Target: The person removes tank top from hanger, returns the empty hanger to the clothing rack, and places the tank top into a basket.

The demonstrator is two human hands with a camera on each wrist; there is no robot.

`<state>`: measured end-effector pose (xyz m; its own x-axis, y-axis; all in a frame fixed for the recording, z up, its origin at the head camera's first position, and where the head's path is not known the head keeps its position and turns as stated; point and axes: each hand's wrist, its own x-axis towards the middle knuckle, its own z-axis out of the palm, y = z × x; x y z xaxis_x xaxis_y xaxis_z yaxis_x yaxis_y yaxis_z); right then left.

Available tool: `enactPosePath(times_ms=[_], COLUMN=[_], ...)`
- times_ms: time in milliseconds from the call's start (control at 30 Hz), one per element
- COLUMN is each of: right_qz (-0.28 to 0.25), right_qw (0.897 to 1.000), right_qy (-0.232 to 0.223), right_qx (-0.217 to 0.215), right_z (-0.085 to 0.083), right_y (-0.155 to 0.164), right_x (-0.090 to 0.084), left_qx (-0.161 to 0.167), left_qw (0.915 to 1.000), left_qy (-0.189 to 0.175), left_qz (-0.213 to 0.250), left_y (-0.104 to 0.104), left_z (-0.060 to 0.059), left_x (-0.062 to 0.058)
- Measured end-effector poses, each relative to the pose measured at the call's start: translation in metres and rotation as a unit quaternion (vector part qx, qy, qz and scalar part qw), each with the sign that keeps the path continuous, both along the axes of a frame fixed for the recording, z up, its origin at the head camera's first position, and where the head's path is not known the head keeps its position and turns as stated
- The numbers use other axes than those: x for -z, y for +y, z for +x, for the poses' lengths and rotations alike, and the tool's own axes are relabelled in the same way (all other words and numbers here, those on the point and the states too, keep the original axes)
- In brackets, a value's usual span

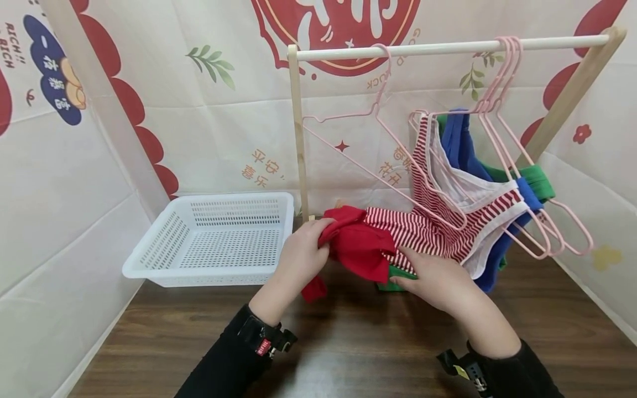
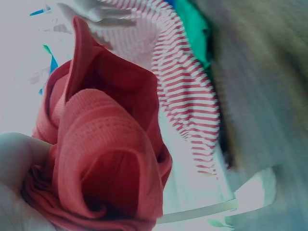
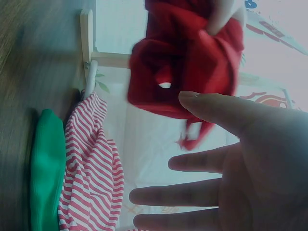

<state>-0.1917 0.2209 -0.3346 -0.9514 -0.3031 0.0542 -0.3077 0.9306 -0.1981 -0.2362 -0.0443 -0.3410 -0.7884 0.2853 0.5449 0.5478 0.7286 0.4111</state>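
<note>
Bunching red garment [image 1: 359, 243] in left hand [image 1: 298, 260], fingers curled round cloth; right hand [image 1: 438, 279] flat, fingers straight, near table [image 1: 348, 342] back edge. Looks soft, light, floppy; best gathered by bunched folds.

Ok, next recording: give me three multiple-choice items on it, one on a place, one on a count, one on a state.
1. Where does the white perforated plastic basket stand?
A. to the left of the wooden clothes rack
B. under the hanging garments
C. on top of the rail

2. How many pink wire hangers carry no garment?
A. none
B. one
C. three

3. What is the left hand doing?
A. lying flat on the dark wooden tabletop
B. gripping the bunched red cloth garment
C. holding a hanger

Key: 1 A, the basket sits left of the rack's upright post. 2 B, the bare pink wire hanger hangs alone at the rail's left part; the others bear garments. 3 B, its fingers curl round the red fabric, while the right hand is open with straight fingers.
</note>
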Motion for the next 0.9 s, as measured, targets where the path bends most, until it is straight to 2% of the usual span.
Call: enactPosePath(times_ms=[267,400,500,667,900], right_qz=[-0.001,-0.002,0.0,0.007,0.012], right_qw=[1.0,1.0,1.0,0.999,0.997], right_qy=[-0.004,0.007,0.02,0.036,0.061], right_qx=[0.003,-0.004,-0.011,-0.021,-0.047], right_z=[0.0,0.0,0.0,0.001,0.004], right_y=[-0.001,-0.001,-0.002,-0.004,-0.011], right_x=[0.001,0.001,0.003,0.006,0.007], left_qx=[0.004,0.01,0.002,-0.012,-0.02], left_qw=[0.9964,0.9942,0.9934,0.9917,0.9906], left_qy=[0.036,0.034,0.029,0.032,0.035], left_qz=[0.077,0.102,0.111,0.124,0.131], left_y=[-0.015,-0.024,-0.033,-0.049,-0.069], left_z=[0.005,0.007,0.007,0.006,0.008], left_x=[-0.02,-0.028,-0.033,-0.036,-0.035])
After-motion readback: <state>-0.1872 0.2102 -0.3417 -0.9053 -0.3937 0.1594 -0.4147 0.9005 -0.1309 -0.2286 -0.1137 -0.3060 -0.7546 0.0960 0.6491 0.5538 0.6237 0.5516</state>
